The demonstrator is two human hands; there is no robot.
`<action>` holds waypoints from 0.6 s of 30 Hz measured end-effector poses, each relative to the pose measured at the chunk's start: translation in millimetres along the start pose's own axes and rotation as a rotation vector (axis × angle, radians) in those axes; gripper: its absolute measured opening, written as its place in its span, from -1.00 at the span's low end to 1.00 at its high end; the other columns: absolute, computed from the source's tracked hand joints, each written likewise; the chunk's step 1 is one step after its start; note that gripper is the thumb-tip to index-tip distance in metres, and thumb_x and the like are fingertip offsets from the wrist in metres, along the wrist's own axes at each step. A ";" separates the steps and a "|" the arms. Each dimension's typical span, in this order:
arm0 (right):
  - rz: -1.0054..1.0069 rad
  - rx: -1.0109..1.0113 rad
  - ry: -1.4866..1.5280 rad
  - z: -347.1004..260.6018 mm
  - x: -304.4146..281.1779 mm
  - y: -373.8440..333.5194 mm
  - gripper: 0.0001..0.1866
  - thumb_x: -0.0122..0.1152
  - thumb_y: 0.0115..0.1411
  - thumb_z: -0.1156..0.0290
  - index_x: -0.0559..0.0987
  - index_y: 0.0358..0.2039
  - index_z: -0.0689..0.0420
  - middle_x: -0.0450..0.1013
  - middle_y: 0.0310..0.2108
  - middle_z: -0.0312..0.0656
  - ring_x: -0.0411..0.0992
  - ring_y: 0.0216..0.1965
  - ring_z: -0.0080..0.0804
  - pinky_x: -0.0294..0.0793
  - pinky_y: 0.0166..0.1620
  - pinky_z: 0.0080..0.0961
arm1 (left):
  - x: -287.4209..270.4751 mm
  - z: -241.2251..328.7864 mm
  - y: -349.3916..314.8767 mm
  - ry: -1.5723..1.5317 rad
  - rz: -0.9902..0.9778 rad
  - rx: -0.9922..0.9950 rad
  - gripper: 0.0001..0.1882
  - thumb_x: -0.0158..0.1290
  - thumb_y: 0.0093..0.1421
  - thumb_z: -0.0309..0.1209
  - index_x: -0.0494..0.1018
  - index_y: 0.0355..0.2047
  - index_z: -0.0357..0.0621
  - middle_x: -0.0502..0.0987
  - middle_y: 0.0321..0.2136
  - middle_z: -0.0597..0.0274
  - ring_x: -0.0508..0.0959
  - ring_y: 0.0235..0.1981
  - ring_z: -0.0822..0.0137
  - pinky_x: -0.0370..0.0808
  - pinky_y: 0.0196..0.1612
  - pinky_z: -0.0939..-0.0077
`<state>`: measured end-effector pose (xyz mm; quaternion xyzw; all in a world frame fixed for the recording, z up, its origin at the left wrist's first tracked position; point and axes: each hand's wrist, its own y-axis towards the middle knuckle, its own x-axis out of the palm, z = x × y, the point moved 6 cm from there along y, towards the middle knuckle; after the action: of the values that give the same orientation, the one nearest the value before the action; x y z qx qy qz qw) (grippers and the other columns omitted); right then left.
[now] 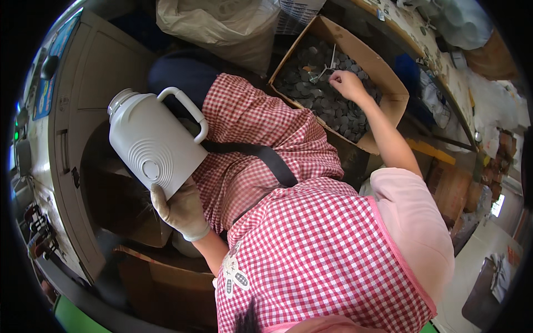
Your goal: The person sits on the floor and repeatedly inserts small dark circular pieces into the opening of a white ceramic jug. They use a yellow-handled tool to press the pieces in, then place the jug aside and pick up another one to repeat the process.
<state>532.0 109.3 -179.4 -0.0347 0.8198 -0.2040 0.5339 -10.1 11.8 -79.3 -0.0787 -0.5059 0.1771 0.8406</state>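
My left hand (180,208), in a pale work glove, grips a light grey plastic thermos jug (145,136) by its base end, thumb on the outside. The jug lies tilted, its ringed neck to the upper left. Its looped handle is on the right side, and raised rings surround a round mark on its wall. Bare and with fingers pinched together, my right hand (348,86) is over an open cardboard box (388,72) of dark grey discs (322,102). A thin, white, forked piece (326,71) is beside the fingertips. Anything between those fingers is too small to make out.
A whitish sack (222,25) stands beyond my knees. On the left is a grey cabinet (83,100), with another open cardboard box (166,283) below. A cluttered workbench (411,33) runs along the upper right. A red checked apron (311,238) covers my lap.
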 end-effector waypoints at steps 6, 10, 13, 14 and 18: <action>0.259 -0.016 -0.006 17.1 44.6 3.7 -0.72 0.46 0.14 0.19 0.68 -0.32 0.13 0.61 -0.26 -0.13 0.60 -0.25 -0.15 0.55 -0.20 -0.25 | -0.3 -4.9 -13.0 0.119 -0.029 0.067 -0.47 0.09 0.36 -0.30 0.33 0.27 -0.29 0.46 0.24 0.06 0.44 0.25 0.21 0.39 0.32 0.26; 0.162 0.042 -0.053 18.0 59.1 14.9 -0.66 0.49 0.11 0.07 0.67 -0.35 0.10 0.62 -0.30 -0.12 0.60 -0.27 -0.10 0.54 -0.24 -0.19 | -3.0 -4.9 -12.1 0.125 0.038 0.059 -0.45 0.12 0.31 -0.30 0.35 0.26 -0.25 0.49 0.20 0.06 0.48 0.20 0.17 0.42 0.28 0.16; 0.164 0.021 0.062 33.2 48.3 13.2 -0.67 0.40 0.19 0.07 0.73 -0.25 0.08 0.65 -0.34 -0.07 0.62 -0.26 -0.05 0.55 -0.22 -0.18 | -3.7 -3.3 -11.4 0.107 0.070 0.054 -0.44 0.13 0.29 -0.28 0.37 0.25 -0.23 0.50 0.17 0.06 0.51 0.17 0.16 0.44 0.26 0.12; 0.194 0.018 0.013 39.0 38.4 10.9 -0.68 0.35 0.23 0.08 0.74 -0.23 0.08 0.65 -0.35 -0.06 0.62 -0.27 -0.06 0.55 -0.23 -0.18 | -2.6 -3.9 -10.7 0.064 0.061 0.041 -0.44 0.12 0.29 -0.28 0.37 0.25 -0.23 0.51 0.16 0.07 0.51 0.16 0.16 0.44 0.25 0.13; 0.242 0.070 -0.123 38.9 -6.6 -5.5 -0.69 0.22 0.34 0.18 0.74 -0.05 0.03 0.62 -0.51 -0.12 0.62 -0.42 -0.25 0.55 -0.29 -0.27 | -3.1 -4.6 -7.5 0.102 0.105 0.057 -0.45 0.11 0.30 -0.26 0.38 0.24 -0.22 0.52 0.15 0.08 0.51 0.16 0.18 0.44 0.24 0.15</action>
<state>568.5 94.5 -185.2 0.0707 0.7761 -0.1643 0.6047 -5.7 3.9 -81.7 -0.0901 -0.4523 0.2312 0.8567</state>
